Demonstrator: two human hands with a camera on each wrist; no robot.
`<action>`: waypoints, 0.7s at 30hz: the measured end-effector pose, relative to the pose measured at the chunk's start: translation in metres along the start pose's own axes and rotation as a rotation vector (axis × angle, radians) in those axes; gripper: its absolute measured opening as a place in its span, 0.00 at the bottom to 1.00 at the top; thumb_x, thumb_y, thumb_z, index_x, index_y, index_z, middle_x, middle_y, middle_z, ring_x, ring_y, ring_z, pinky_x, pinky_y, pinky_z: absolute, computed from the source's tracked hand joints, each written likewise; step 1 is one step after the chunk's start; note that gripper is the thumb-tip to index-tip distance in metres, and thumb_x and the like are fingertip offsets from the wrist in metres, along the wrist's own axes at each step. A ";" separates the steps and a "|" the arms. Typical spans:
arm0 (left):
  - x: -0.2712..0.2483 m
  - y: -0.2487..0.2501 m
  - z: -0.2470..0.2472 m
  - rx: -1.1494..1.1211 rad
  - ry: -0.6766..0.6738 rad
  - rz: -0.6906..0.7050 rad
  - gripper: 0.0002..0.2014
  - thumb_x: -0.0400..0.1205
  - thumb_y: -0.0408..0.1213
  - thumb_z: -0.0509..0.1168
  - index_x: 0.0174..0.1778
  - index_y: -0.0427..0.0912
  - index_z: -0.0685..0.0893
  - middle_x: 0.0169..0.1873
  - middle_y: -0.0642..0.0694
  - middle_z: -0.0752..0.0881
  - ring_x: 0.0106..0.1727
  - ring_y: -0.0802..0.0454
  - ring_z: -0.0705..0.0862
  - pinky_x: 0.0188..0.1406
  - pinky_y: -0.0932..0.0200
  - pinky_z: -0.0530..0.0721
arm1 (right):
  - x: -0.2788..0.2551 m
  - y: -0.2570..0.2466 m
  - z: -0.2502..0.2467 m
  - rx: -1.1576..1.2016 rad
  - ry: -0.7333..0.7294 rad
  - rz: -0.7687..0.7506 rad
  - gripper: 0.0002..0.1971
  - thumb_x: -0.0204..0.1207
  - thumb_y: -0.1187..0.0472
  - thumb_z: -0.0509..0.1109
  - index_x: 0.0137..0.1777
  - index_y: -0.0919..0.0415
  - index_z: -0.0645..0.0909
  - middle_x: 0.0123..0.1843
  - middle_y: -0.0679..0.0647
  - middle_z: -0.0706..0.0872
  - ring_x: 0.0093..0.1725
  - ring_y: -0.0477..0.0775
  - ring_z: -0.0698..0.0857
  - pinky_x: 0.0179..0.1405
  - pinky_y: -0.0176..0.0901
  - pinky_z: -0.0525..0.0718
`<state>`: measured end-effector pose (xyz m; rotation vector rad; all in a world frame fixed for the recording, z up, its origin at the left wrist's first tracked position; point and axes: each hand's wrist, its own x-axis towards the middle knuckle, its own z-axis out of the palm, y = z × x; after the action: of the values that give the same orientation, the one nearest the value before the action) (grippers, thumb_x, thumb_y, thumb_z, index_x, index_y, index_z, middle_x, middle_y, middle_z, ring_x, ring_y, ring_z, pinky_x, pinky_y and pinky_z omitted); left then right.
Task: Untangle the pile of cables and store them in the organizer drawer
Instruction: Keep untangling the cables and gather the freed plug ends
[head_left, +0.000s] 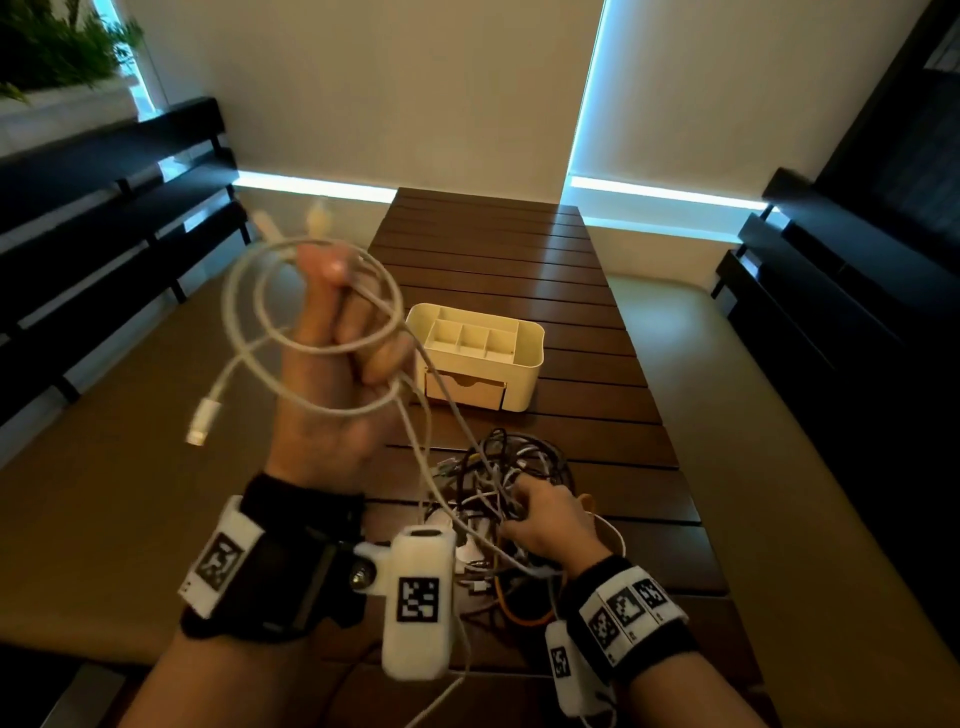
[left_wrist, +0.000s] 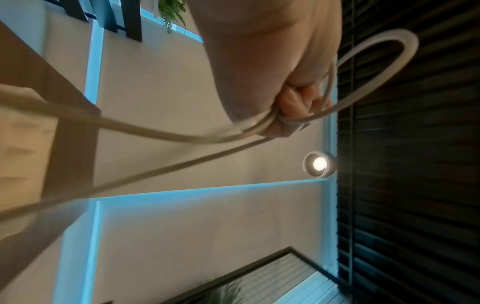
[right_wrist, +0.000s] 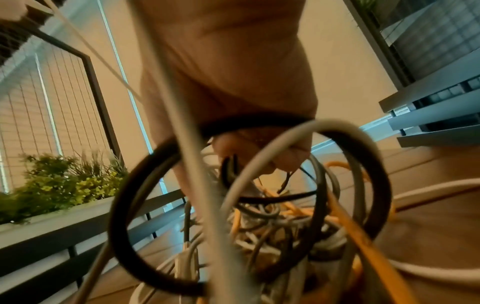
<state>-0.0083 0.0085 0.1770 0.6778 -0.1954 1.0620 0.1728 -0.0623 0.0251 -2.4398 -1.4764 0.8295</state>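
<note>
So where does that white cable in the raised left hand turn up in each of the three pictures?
Head: the white cable loops round the left hand, upper left of centre.
Left wrist: the same cable sweeps from the left edge into the fingers, then loops at upper right.
Right wrist: probably the pale strand crossing the cable pile, though I can't be sure.
Shared landmark: the wooden table.

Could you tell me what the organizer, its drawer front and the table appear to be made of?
The organizer looks like smooth cream plastic: rounded corners, thin moulded dividers, a matte sheen. Its drawer front seems to be pale unfinished wood or fibreboard, tan and flat with a cut finger notch; I cannot tell which. The table appears to be dark brown wooden slats, glossy enough to reflect the window light.
</note>
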 end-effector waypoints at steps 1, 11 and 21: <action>0.003 0.008 -0.001 -0.148 -0.051 -0.003 0.17 0.85 0.41 0.53 0.33 0.40 0.79 0.20 0.51 0.75 0.18 0.59 0.64 0.16 0.68 0.66 | 0.000 0.003 0.001 -0.021 -0.012 0.028 0.20 0.73 0.51 0.70 0.64 0.48 0.75 0.61 0.54 0.81 0.60 0.58 0.80 0.52 0.49 0.81; -0.009 -0.003 -0.024 0.526 0.139 0.001 0.18 0.83 0.44 0.50 0.31 0.49 0.80 0.18 0.54 0.66 0.16 0.63 0.62 0.11 0.71 0.61 | -0.001 0.017 0.000 0.177 0.197 -0.019 0.19 0.66 0.45 0.77 0.53 0.50 0.77 0.46 0.45 0.80 0.51 0.51 0.82 0.49 0.47 0.82; -0.016 -0.011 -0.042 0.632 0.183 -0.085 0.17 0.80 0.50 0.54 0.36 0.47 0.84 0.19 0.53 0.67 0.17 0.60 0.59 0.12 0.69 0.58 | -0.014 0.002 -0.027 -0.010 0.254 -0.065 0.14 0.85 0.51 0.52 0.58 0.58 0.75 0.55 0.57 0.80 0.52 0.55 0.80 0.50 0.47 0.78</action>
<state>-0.0137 0.0179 0.1322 1.1356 0.3418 1.1001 0.1843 -0.0713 0.0518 -2.3836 -1.4575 0.4792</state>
